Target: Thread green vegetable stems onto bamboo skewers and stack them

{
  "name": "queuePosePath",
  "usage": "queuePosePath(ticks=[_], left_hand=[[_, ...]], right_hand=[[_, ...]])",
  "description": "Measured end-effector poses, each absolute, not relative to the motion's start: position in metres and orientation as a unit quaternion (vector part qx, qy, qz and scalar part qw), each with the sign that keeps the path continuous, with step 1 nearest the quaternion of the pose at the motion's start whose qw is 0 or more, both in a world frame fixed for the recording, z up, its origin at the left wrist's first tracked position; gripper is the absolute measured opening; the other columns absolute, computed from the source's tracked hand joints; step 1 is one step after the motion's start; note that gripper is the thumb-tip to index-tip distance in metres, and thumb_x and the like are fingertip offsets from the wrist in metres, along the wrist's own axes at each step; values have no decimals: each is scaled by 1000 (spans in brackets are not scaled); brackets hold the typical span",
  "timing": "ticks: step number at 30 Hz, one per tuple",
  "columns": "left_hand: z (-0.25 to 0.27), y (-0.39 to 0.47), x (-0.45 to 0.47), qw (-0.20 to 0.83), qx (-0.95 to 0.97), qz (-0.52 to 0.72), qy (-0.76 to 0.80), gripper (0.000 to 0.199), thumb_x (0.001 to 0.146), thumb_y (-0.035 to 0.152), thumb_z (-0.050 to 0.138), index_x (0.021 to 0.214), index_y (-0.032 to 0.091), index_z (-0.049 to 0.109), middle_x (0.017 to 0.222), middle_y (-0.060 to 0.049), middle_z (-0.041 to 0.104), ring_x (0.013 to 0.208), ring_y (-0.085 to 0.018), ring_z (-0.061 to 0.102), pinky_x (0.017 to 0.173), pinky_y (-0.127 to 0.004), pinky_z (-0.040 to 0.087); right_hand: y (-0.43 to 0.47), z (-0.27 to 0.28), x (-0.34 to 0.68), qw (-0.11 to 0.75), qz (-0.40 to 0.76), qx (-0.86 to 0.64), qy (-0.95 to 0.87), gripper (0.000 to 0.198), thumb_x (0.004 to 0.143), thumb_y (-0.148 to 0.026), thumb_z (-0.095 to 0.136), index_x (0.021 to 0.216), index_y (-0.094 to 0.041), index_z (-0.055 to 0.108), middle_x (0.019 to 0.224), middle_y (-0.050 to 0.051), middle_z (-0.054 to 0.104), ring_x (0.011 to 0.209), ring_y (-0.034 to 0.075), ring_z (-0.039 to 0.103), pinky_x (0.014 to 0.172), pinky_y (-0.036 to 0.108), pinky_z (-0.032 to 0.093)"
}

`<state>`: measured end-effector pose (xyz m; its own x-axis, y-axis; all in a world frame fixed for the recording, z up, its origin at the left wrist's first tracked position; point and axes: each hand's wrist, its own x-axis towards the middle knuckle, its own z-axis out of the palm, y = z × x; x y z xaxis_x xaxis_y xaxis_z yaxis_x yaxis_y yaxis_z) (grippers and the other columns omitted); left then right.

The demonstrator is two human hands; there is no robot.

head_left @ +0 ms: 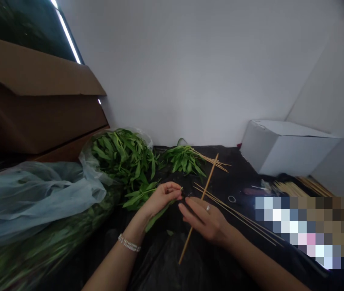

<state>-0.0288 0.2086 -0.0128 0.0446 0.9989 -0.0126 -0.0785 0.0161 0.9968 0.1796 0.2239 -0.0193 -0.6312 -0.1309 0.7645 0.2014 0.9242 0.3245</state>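
My left hand (166,196) is closed in a pinch on a leafy green sprig. Its long leaf (159,216) hangs below the palm, and a bit of stem shows at the fingertips. Close beside it, my right hand (203,220) is closed around a tan bamboo stick (210,173), which slants across behind the fingers and comes out below. The fingertips of both hands nearly meet. Loose leafy sprigs (138,198) lie just left of my left hand. Behind the hands is a bunch of leaves (184,159) with thin sticks attached.
An open plastic bag of leaves (120,151) and a translucent bag (38,198) over more greens fill the left. Thin sticks (244,220) and a small ring (231,199) lie on black sheeting. A white box (281,149) stands back right; a cardboard box (44,109) sits left.
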Motion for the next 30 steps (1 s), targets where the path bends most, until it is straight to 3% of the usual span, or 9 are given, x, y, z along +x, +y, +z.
queuePosePath(ticks=[6,9,14,17,21,26,30], left_hand=[[-13,202,-21,629,417,514,408,22,74,29,76,83,13,64,87,-11,73,72,-12,62,67,-21,45],[-9,197,-18,693,366,514,350,18,79,25,72,87,15,61,99,-14,73,65,-9,61,61,-19,45],[-12,201,-25,721,265,563,305,20,78,19,72,93,16,60,89,-9,72,58,-8,61,55,-17,48],[-15,205,-31,701,223,599,316,18,80,17,70,94,16,60,83,-5,70,58,-8,61,55,-17,49],[-11,204,-30,691,262,596,314,18,79,18,71,91,16,59,84,-3,69,58,-7,60,56,-16,50],[-10,198,-13,704,385,497,331,21,80,28,71,88,15,57,88,-8,70,65,-10,63,61,-19,48],[-17,195,-2,712,444,426,339,23,80,30,71,89,14,58,88,-11,71,69,-13,65,63,-23,46]], right_hand=[[209,-25,167,379,-91,84,-917,29,90,-12,46,114,-2,59,104,19,66,105,27,62,93,42,53],[205,-28,162,344,-78,112,-929,32,90,-11,40,113,-2,60,108,20,65,109,29,60,94,43,52],[207,-31,162,321,-75,107,-938,37,91,-13,39,123,-3,54,129,22,56,132,32,41,103,45,46],[214,-33,166,401,-35,40,-915,40,91,-10,38,130,-10,47,138,19,50,137,28,35,104,46,44],[230,-38,171,512,172,-225,-810,34,95,-16,37,127,-17,49,123,15,61,117,22,57,95,43,49],[246,-38,173,443,461,-327,-696,37,93,-45,45,114,-17,59,101,9,70,91,21,66,73,33,54],[246,-35,167,405,576,-307,-640,35,82,-50,61,94,-17,66,82,3,69,73,16,63,65,27,49]])
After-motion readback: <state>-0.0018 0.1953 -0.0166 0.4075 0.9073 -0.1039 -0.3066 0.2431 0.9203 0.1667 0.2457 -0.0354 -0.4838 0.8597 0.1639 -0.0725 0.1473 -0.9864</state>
